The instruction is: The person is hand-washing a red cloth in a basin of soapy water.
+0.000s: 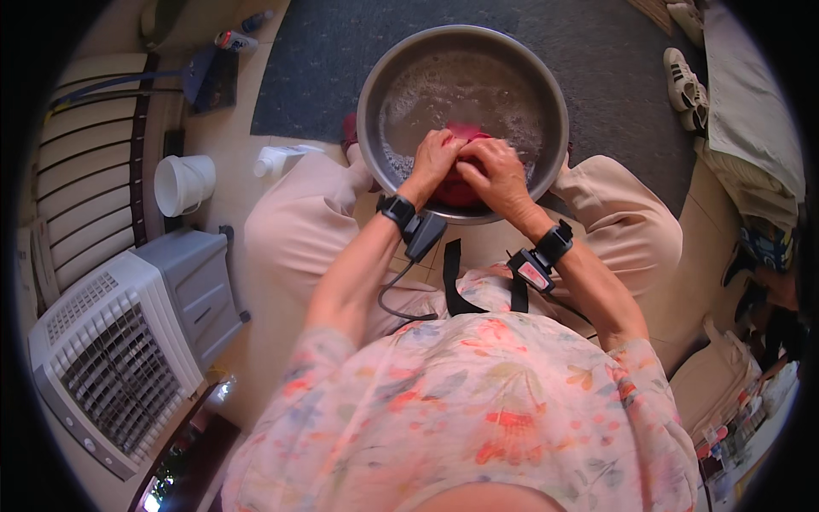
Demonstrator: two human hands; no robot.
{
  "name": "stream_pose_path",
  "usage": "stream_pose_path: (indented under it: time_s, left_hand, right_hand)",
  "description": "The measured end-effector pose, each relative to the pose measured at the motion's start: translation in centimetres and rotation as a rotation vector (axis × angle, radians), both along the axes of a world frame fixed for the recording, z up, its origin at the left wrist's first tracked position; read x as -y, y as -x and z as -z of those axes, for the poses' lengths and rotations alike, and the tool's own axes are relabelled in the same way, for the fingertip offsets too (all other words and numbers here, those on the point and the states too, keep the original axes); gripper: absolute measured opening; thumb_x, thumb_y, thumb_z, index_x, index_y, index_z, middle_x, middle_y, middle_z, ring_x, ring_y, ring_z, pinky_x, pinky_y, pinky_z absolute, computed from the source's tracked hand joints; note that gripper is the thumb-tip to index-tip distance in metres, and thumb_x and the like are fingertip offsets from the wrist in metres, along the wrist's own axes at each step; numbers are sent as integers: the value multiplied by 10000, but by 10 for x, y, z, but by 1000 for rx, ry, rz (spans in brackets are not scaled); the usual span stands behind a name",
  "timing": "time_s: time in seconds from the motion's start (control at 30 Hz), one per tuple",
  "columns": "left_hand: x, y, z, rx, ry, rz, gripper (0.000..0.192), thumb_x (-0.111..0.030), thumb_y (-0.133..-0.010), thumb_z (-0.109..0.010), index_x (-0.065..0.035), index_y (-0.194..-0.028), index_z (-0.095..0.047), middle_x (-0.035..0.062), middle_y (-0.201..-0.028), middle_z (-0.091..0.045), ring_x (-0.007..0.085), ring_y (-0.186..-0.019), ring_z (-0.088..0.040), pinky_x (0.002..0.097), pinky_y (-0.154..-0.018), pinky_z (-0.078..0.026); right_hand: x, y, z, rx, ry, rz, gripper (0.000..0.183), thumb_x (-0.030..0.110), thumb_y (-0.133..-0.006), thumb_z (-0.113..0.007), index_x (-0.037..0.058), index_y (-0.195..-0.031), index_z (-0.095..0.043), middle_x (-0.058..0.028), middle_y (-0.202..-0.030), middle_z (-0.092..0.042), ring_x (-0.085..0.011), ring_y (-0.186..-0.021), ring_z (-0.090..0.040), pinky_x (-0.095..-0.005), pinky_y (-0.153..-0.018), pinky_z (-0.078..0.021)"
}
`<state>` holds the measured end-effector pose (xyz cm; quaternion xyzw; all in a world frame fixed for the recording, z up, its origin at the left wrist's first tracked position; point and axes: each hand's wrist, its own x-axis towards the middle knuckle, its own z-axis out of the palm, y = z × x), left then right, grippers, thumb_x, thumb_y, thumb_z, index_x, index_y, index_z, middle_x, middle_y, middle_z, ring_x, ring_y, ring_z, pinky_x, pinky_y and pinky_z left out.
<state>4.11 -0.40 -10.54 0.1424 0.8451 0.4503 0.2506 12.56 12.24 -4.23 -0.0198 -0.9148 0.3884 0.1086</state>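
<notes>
A large round metal basin (556, 115) stands between my knees, holding murky water with suds. Inside its near side, my left hand (435, 160) and my right hand (496, 166) are close together on a wet red cloth (455, 192). Fingers of both hands are curled into the fabric, and part of it shows pinkish beyond the fingertips. The lower part of the cloth lies against the basin's near wall. Each wrist wears a black strap with a small device and a cable.
A blue-grey rug (307, 77) lies under the basin. To the left are a white bottle (278, 160), a white bucket (185, 185), a dustpan (211, 80), a can (235, 42) and an air cooler (115, 358). Sneakers (684, 83) rest at the right beside a covered bed or seat.
</notes>
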Motion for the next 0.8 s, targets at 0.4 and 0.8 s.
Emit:
stream_pose_path:
  time_s: [0.4,0.8]
  left_hand:
    - [-10,-40,20,-253,342,8,342,-284,-877,-508,-90,-1159,-503,155,-1173,-455,351,-1101,-447,499,-886,-387]
    - [-38,15,36,-87,626,199,352,-367,-860,-518,-37,-953,-597,206,-803,-639,380,-762,-632,489,-662,-489]
  right_hand:
    - [25,7,74,557,-3,484,542,428,-869,-500,115,-1304,-424,-184,-1233,-447,-406,-1121,-441,-523,-863,-428]
    - [-1,60,102,615,-170,390,235,286,-823,-574,82,-939,-565,-177,-886,-608,-385,-814,-602,-492,-671,-484]
